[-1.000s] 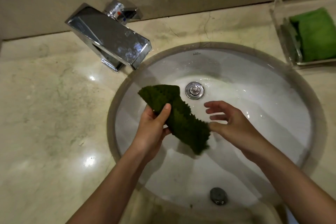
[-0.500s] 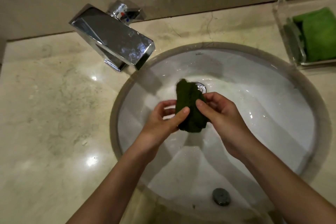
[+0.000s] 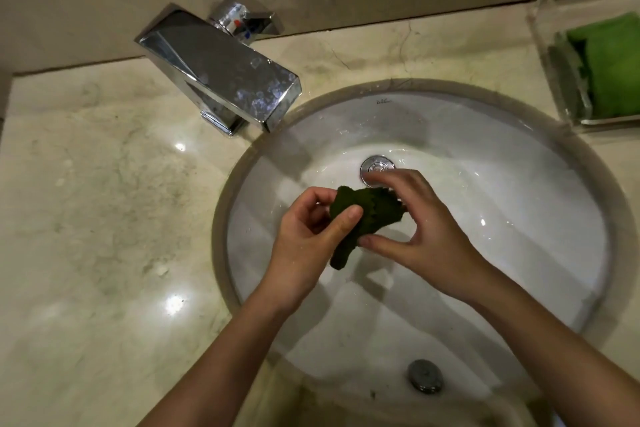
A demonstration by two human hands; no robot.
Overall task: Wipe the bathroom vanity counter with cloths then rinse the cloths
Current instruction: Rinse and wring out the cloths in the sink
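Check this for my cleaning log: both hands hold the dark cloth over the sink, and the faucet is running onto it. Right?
Not quite. The head view shows no water coming from the faucet, and its spout ends well to the left of the cloth. The rest holds: the left hand and right hand hold the dark cloth over the sink.

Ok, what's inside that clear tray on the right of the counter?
A folded bright green cloth lies in the clear tray. Whatever is under it is hidden, and the frame edge cuts off the tray's right side.

Tray [image 3: 550, 55], green cloth [image 3: 613, 66] edge-cropped
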